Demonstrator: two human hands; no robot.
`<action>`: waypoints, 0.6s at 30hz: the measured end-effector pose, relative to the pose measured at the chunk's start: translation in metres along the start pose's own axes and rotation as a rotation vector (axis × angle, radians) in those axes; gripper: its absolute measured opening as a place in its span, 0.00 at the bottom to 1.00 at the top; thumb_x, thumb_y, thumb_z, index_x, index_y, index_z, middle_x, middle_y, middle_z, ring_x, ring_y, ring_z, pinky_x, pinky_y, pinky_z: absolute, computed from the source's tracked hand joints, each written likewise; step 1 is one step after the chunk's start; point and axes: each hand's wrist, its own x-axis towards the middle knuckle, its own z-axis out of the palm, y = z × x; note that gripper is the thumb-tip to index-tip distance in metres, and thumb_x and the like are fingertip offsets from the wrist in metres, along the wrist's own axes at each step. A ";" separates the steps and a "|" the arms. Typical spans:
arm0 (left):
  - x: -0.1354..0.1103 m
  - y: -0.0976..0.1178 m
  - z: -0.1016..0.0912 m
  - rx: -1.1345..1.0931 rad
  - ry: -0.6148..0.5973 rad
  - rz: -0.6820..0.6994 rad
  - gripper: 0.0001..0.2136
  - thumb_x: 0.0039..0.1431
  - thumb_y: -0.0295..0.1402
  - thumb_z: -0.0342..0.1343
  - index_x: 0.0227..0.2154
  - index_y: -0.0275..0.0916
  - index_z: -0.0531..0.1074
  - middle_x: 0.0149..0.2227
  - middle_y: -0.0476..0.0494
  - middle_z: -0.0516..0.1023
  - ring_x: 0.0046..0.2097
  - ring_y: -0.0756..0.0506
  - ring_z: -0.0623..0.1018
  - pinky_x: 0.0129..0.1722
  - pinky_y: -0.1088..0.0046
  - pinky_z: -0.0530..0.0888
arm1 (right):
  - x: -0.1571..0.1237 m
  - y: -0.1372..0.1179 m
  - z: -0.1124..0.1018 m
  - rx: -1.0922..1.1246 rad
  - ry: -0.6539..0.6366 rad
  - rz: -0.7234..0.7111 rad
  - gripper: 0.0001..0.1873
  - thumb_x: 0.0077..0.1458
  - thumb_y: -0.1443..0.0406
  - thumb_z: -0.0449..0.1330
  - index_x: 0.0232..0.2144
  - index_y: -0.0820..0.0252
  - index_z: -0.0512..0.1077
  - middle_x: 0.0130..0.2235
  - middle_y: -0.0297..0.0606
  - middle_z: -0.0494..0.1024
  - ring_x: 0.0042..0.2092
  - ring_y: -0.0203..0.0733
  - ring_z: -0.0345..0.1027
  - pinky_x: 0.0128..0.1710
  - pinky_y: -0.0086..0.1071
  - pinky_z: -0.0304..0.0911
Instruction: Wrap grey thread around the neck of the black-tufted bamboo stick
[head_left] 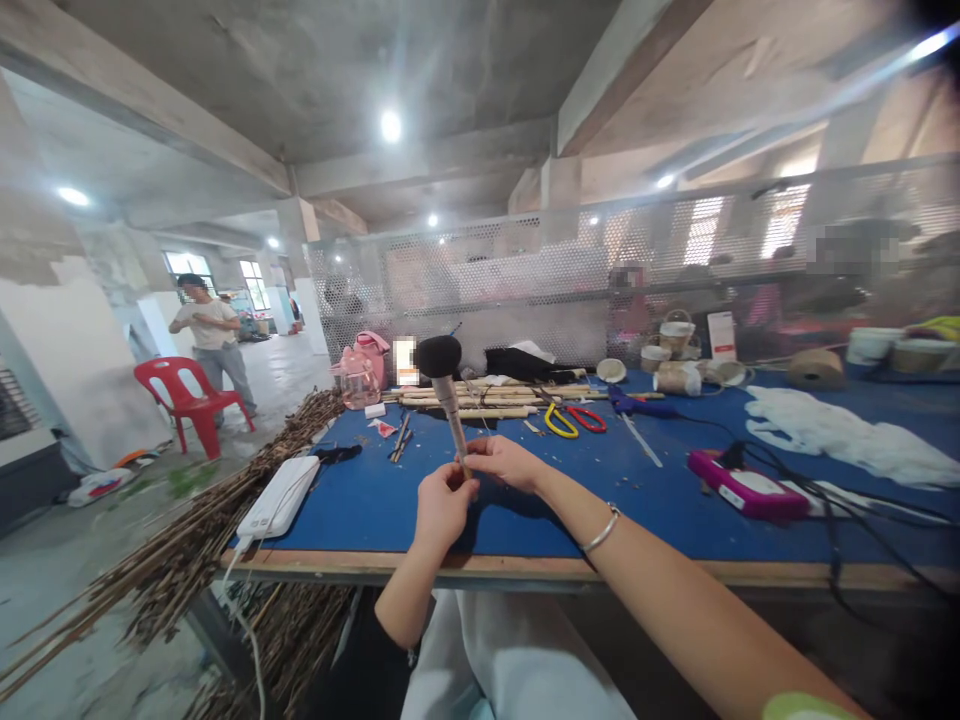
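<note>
Upright before me, leaning slightly left, is a pale stick [452, 408] topped by a round black head [439, 355]. The fingers of my left hand [444, 510] pinch its lower end. Just above, my right hand [510, 462] grips the same stick with thumb and fingers; a silver bracelet [602, 528] circles that wrist. Both hands are over the front of the blue tabletop [510, 525]. Beyond them lie yellow-handled scissors [562, 421], a red-handled tool [586, 419] and a bundle of pale sticks [491, 398].
A white power bank [279, 497] with a cable lies at the left. On the right are a blue glue gun [637, 405], a magenta power strip [746, 487] with black cords, white cloth [847, 440] and a twine roll [816, 367]. Dry twigs [247, 490] line the left edge.
</note>
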 end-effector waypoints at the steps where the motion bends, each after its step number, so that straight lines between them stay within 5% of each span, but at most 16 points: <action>1: -0.001 0.000 -0.001 -0.005 -0.013 0.012 0.06 0.49 0.29 0.53 0.30 0.35 0.72 0.26 0.47 0.75 0.28 0.50 0.71 0.30 0.75 0.66 | -0.001 0.000 0.000 0.004 -0.024 0.024 0.17 0.46 0.59 0.60 0.35 0.67 0.73 0.24 0.34 0.72 0.19 0.26 0.52 0.18 0.24 0.47; 4: -0.004 0.000 -0.004 -0.002 -0.046 0.049 0.06 0.50 0.27 0.51 0.29 0.36 0.72 0.26 0.48 0.75 0.29 0.50 0.71 0.31 0.75 0.66 | -0.004 0.000 0.002 0.015 -0.052 0.030 0.20 0.45 0.56 0.61 0.36 0.66 0.73 0.25 0.34 0.71 0.17 0.25 0.47 0.15 0.24 0.42; 12: -0.004 -0.001 -0.001 0.012 0.076 0.018 0.09 0.46 0.31 0.58 0.32 0.35 0.71 0.31 0.43 0.76 0.32 0.48 0.73 0.35 0.72 0.67 | -0.001 0.005 0.008 0.126 0.074 -0.032 0.17 0.40 0.58 0.65 0.28 0.67 0.70 0.28 0.36 0.73 0.30 0.33 0.65 0.32 0.28 0.59; 18: -0.002 -0.005 -0.001 -0.109 -0.050 0.007 0.09 0.49 0.30 0.55 0.34 0.34 0.72 0.29 0.44 0.77 0.29 0.49 0.74 0.31 0.74 0.70 | -0.004 0.002 0.007 0.121 -0.005 0.052 0.20 0.44 0.56 0.62 0.35 0.65 0.69 0.22 0.29 0.68 0.16 0.24 0.49 0.15 0.23 0.41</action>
